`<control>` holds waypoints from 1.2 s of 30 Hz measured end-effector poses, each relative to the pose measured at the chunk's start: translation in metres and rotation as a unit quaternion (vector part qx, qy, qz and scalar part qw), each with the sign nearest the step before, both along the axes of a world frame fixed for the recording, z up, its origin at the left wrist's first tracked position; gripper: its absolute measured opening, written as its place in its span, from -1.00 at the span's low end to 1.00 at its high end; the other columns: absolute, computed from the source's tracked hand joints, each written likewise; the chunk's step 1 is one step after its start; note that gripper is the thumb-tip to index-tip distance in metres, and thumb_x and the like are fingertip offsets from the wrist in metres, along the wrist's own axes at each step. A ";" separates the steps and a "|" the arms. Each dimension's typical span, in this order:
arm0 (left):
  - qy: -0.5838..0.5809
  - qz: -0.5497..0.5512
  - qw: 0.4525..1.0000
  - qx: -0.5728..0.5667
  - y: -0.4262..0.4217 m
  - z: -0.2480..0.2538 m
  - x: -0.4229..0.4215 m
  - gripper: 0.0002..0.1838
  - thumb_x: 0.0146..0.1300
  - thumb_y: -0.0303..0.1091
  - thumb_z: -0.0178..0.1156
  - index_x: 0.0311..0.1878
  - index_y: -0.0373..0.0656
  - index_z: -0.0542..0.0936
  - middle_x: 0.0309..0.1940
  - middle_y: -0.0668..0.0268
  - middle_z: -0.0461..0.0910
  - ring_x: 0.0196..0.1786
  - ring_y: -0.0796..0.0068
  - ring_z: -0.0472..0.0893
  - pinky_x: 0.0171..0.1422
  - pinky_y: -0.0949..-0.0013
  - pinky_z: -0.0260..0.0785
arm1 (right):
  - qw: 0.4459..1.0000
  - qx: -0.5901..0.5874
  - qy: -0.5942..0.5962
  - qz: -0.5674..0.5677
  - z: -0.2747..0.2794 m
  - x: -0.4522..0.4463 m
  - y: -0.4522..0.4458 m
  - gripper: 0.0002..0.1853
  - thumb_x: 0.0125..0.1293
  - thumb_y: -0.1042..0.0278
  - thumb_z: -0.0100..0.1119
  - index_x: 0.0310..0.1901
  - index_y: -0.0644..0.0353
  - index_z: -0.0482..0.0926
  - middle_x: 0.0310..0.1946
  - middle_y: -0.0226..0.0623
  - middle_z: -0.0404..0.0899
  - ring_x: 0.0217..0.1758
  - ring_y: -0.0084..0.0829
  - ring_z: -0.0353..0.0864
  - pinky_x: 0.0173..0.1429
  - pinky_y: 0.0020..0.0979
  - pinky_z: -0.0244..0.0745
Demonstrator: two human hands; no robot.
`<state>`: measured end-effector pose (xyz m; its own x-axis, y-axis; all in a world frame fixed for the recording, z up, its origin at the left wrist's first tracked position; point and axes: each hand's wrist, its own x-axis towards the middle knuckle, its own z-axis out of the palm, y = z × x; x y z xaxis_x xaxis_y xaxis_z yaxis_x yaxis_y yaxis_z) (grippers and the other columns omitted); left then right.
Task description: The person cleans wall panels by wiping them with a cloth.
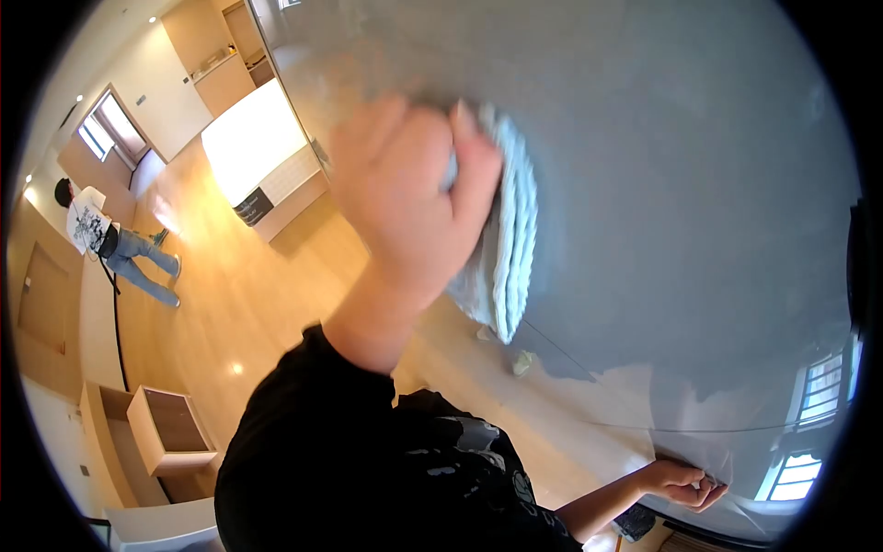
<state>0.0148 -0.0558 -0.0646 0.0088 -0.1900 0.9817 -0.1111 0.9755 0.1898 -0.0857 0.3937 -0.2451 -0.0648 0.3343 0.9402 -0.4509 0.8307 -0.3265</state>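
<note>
My left hand (405, 179) is closed around a folded, pale blue-white cloth (517, 230). The cloth lies against a large, glossy grey panel (653, 202) that fills the right half of the view. Slight blur smears the knuckles. Low on the right, my right hand (685, 484) is beside the panel's lower part, its fingers curled together. Whatever they hold, if anything, is too small to make out. Thin dark lines and window reflections show across the panel's lower part.
A person (115, 241) in a white shirt and jeans stands far left on the wooden floor (276, 322). Behind my left hand is a bright white block-like counter (253, 147). An open wooden box unit (173, 428) is at lower left.
</note>
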 end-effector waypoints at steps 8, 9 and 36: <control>0.010 0.023 1.000 0.004 -0.004 0.016 -0.003 -0.65 0.04 -0.55 0.30 -0.62 -0.13 0.28 -0.64 0.23 0.27 -0.55 0.17 0.27 -0.44 0.17 0.05 | 1.000 -0.015 0.017 0.021 -0.002 0.001 0.004 -0.75 0.47 0.19 -0.01 -0.17 0.24 0.35 0.27 0.07 0.24 0.34 -0.13 0.28 0.31 -0.12 0.38; 0.013 0.026 0.999 0.018 0.000 0.011 -0.004 -0.65 0.05 -0.55 0.29 -0.62 -0.13 0.27 -0.64 0.23 0.27 -0.55 0.18 0.27 -0.45 0.17 0.04 | 1.000 -0.018 0.012 0.021 -0.003 0.002 0.005 -0.74 0.47 0.18 -0.01 -0.17 0.24 0.35 0.27 0.07 0.24 0.34 -0.13 0.28 0.31 -0.12 0.38; 0.012 0.038 0.999 0.021 -0.005 0.010 0.004 -0.66 0.16 -0.56 0.26 -0.60 -0.20 0.30 -0.63 0.19 0.30 -0.54 0.16 0.31 -0.44 0.21 0.13 | 1.000 -0.011 0.017 0.017 0.007 0.007 0.002 -0.74 0.47 0.19 -0.04 -0.19 0.25 0.36 0.25 0.09 0.29 0.26 -0.12 0.35 0.22 -0.12 0.44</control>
<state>0.0183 -0.0610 -0.0551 0.0474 -0.2291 0.9723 -0.1799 0.9555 0.2339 -0.0786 0.3954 -0.2385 -0.0445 0.3532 0.9345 -0.4895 0.8078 -0.3286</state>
